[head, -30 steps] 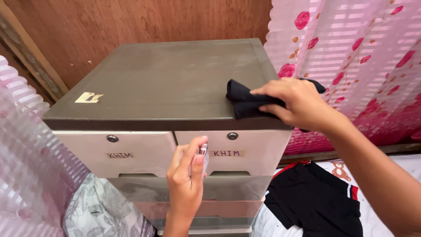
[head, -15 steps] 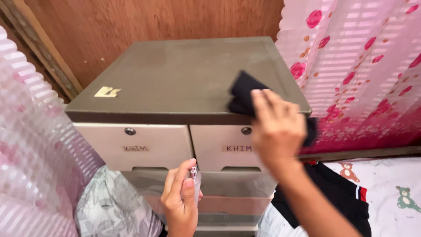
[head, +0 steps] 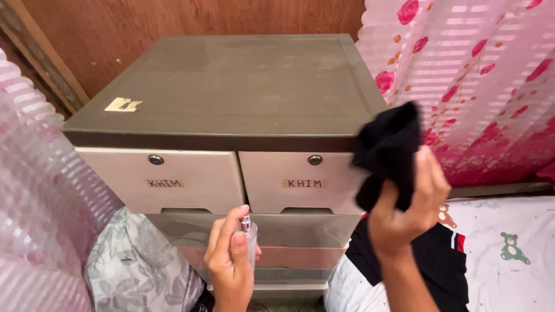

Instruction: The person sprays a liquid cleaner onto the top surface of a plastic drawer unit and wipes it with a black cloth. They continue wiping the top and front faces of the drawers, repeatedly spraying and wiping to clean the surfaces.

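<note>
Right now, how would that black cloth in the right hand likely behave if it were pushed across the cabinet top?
The black cloth bunches and droops from the right hand, so it is probably floppy and light. Pushed over the flat, dusty-looking cabinet top, it would likely crumple and drag, not slide or roll.

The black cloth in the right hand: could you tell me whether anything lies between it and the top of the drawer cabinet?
Nothing visible does. The black cloth hangs in the right hand just off the cabinet's right front corner, and the cabinet top carries only a small torn sticker at its far left.

head view looks down, close, at drawer cabinet [head: 231,115] before wooden wall [head: 173,23].
</note>
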